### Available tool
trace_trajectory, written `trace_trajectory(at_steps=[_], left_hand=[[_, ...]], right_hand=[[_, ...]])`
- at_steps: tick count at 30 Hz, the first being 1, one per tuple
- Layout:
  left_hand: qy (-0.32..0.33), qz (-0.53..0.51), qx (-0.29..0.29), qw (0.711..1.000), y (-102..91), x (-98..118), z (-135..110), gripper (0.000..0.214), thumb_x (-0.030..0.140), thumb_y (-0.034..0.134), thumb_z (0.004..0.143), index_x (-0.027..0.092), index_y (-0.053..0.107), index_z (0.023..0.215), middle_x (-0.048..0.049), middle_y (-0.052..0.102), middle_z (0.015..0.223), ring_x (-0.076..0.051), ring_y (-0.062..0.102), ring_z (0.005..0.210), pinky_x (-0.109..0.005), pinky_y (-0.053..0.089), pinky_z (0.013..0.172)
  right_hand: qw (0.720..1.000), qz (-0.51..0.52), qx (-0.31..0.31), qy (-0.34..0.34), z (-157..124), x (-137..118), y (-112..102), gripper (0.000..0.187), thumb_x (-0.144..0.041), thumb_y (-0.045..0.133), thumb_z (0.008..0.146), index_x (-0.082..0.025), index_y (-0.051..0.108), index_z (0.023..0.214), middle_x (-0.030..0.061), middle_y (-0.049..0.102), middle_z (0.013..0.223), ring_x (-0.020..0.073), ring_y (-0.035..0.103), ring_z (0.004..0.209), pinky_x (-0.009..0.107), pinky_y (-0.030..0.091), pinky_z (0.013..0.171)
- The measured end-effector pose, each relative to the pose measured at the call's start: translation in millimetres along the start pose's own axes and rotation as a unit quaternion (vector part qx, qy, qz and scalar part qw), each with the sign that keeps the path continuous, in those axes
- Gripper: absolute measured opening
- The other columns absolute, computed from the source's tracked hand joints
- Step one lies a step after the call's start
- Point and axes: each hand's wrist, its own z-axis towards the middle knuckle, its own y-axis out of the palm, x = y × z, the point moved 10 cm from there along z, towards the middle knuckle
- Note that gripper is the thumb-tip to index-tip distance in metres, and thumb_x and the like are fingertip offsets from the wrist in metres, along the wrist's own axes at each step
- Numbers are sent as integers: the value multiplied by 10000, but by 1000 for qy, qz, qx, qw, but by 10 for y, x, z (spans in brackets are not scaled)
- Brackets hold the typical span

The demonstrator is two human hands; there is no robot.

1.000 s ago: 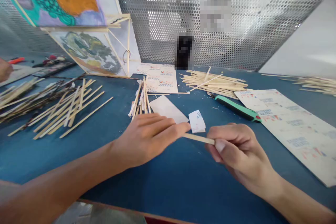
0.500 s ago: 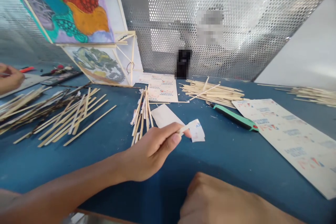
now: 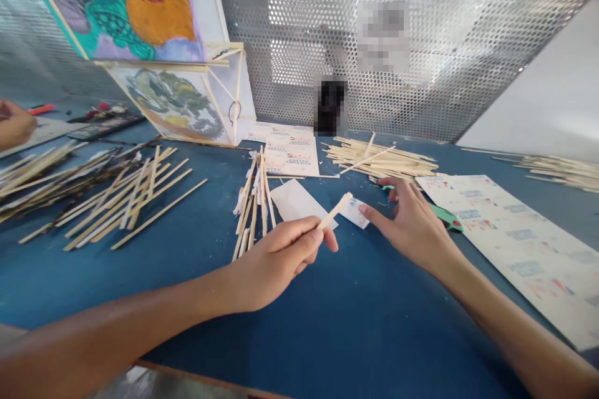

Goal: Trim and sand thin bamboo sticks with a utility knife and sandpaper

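Observation:
My left hand pinches a short pale wooden stick between thumb and fingers, its free end angled up and away. Beyond that end lies a small piece of sandpaper, backing side up with blue print. My right hand is open, thumb and fingers apart; its thumb tip is at the edge of the small sandpaper piece, and whether it touches I cannot tell. Under and behind the right fingers is a green utility knife, partly covered. A larger blank paper piece lies behind my left hand.
Loose sticks lie left of the paper, with more piles further left and a heap at the back. Printed abrasive sheets lie right and behind. A painted stick frame stands back left. Another person's hand shows at far left.
My right hand has moved up and forward from the front edge and opened near the small sandpaper piece. My left hand still holds the stick, now tilted further upward.

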Motion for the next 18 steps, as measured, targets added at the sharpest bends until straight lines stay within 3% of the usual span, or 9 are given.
trace_trajectory(at_steps=[4, 6, 11, 14, 18], left_hand=[[-1, -36, 11, 999, -18, -22, 7, 296, 415, 418, 1085, 182, 587, 1017, 82, 295, 676, -76, 199, 549, -251, 182, 510], [4, -37, 31, 999, -58, -11, 14, 309, 413, 410, 1085, 179, 583, 982, 81, 311, 667, -73, 208, 538, -252, 181, 502], [9, 25, 35, 999, -85, 4, 6, 379, 489, 425, 1067, 188, 618, 942, 90, 278, 612, -81, 215, 507, -265, 188, 485], [-29, 106, 50, 993, -121, -72, -30, 436, 559, 435, 1043, 192, 619, 894, 86, 289, 593, -90, 271, 500, -277, 220, 485], [-51, 132, 55, 988, -104, -124, -83, 467, 618, 415, 1027, 196, 598, 943, 71, 359, 660, -97, 337, 538, -277, 272, 505]], right_hand=[[988, 100, -115, -38, -35, -121, 152, 240, -483, 673, 891, -246, 711, 894, -22, 528, 684, 155, 486, 589, 308, 359, 560], [980, 161, -106, -46, -95, -218, 58, 236, -480, 670, 906, -249, 712, 882, -57, 448, 564, 132, 410, 501, 290, 317, 491], [969, 140, 25, -202, -395, -675, -338, 68, -230, 654, 917, -261, 701, 957, -39, 652, 704, 113, 564, 563, 253, 452, 572], [954, 186, -1, -237, -541, -791, -302, 144, -148, 625, 913, -256, 655, 1003, -15, 698, 840, 125, 632, 670, 249, 510, 665], [937, 298, -58, -170, -548, -684, -180, 113, -215, 607, 968, -257, 620, 1072, 1, 687, 819, 149, 620, 687, 261, 511, 633]])
